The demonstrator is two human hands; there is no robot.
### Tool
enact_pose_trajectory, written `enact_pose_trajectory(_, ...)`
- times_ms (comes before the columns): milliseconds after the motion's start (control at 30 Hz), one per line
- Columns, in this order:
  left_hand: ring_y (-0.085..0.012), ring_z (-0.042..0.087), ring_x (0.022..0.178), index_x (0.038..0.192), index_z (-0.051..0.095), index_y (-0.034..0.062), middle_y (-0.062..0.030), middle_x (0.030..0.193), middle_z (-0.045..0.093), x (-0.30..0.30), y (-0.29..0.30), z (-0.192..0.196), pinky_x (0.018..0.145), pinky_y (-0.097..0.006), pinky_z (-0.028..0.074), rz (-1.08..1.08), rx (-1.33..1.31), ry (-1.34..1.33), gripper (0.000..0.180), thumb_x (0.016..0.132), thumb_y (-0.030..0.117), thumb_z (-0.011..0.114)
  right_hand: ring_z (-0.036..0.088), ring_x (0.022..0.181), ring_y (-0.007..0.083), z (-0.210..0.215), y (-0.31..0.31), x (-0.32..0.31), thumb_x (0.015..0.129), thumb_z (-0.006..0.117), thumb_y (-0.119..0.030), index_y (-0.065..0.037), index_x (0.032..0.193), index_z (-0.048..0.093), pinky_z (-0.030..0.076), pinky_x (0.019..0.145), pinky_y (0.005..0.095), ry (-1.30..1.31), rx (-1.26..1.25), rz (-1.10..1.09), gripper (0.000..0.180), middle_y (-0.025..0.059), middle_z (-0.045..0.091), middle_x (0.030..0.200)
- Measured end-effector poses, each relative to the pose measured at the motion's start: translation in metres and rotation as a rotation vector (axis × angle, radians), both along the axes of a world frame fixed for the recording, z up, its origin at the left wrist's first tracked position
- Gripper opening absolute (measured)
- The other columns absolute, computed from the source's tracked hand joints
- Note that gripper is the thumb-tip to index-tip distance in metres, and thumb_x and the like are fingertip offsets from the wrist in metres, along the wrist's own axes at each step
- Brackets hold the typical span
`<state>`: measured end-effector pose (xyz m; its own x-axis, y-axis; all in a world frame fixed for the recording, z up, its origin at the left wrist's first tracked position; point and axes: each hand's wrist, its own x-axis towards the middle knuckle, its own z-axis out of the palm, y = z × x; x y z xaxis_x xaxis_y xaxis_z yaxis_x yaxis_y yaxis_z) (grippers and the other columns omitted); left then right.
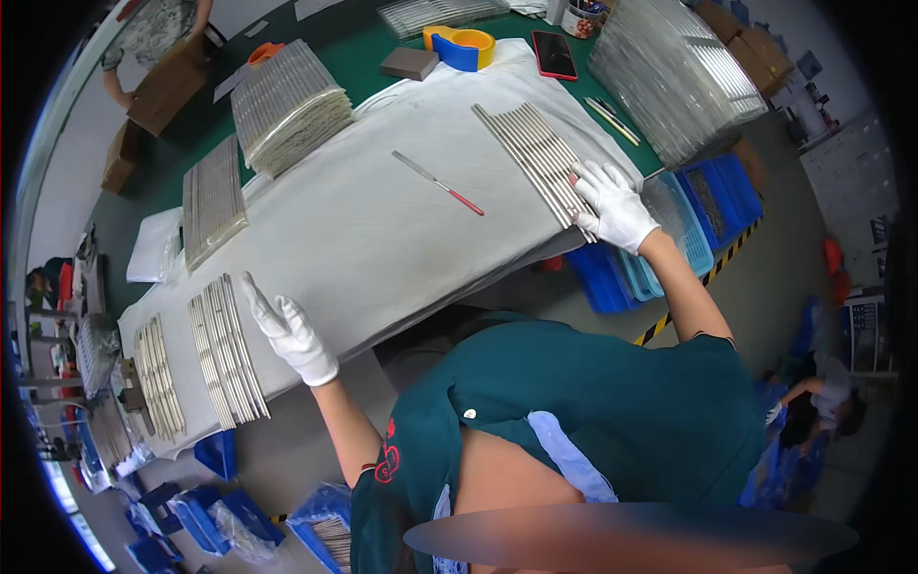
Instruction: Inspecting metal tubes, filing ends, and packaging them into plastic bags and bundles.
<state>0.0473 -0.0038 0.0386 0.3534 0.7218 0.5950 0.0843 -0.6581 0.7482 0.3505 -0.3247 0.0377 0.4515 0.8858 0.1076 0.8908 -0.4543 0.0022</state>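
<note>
Both of my hands wear white gloves over a long table covered in white cloth [382, 239]. My left hand [289, 331] is flat with its fingers apart, its fingertips at the edge of a row of thin metal rods [228, 350] laid side by side. Another row of rods [158, 375] lies further left. My right hand [613, 204] rests palm down on the near end of a second row of metal rods [535, 153] at the table's right edge, fingers spread on them.
A slim tool with a red handle [440, 184] lies mid-table. Stacks of bagged rods [287, 105] [214, 199] [669, 77], a yellow and blue tape dispenser [461, 46] and a phone [554, 55] sit behind. Blue bins [712, 196] stand at the right; other people [153, 38] [822, 394] work nearby.
</note>
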Motion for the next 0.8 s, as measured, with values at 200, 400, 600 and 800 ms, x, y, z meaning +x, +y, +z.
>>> enact_pose_trajectory(200,-0.0239,0.028,0.130,0.136,0.028,0.0020,-0.0137,0.140,0.031,-0.018,-0.037,-0.019,0.105,-0.033,0.023,0.010,-0.191,0.141,0.045,0.093,0.008,0.037,0.062,0.072,0.0206,-0.006,-0.046,-0.004,0.086,0.054,-0.026,-0.003,0.078,0.061,0.048,0.067,0.0284,0.174,0.722,-0.372,0.026,0.0079,0.064,0.077)
enact_pose_trajectory(400,-0.0239,0.034,0.127,0.134,0.029,-0.0005,-0.0159,0.136,0.035,-0.007,-0.051,-0.006,0.105,-0.033,0.026,0.061,-0.313,0.087,0.041,0.095,0.008,0.031,0.063,0.064,0.0208,-0.004,-0.065,0.010,0.089,0.044,-0.049,0.000,0.078,0.055,0.052,0.059,0.0290,1.393,0.435,-0.828,0.051,0.0149,0.063,0.073)
enact_pose_trajectory(600,-0.0211,0.040,0.122,0.132,0.033,-0.0005,-0.0151,0.132,0.042,0.011,-0.058,-0.003,0.103,-0.031,0.030,0.025,-0.312,0.124,0.039,0.095,0.008,0.034,0.065,0.074,0.0243,-0.007,-0.052,0.031,0.084,0.056,-0.043,0.005,0.103,0.057,0.054,0.065,0.0304,1.654,0.291,-0.647,0.052,0.0169,0.063,0.090)
enact_pose_trajectory(800,-0.0209,0.043,0.119,0.130,0.035,-0.0018,-0.0161,0.129,0.044,0.009,-0.059,-0.006,0.102,-0.030,0.032,0.043,-0.361,0.123,0.038,0.095,0.014,0.036,0.065,0.076,0.0232,-0.001,-0.041,0.035,0.079,0.064,-0.033,0.005,0.102,0.059,0.054,0.066,0.0297,1.706,0.149,-0.536,0.044,0.0145,0.063,0.093)
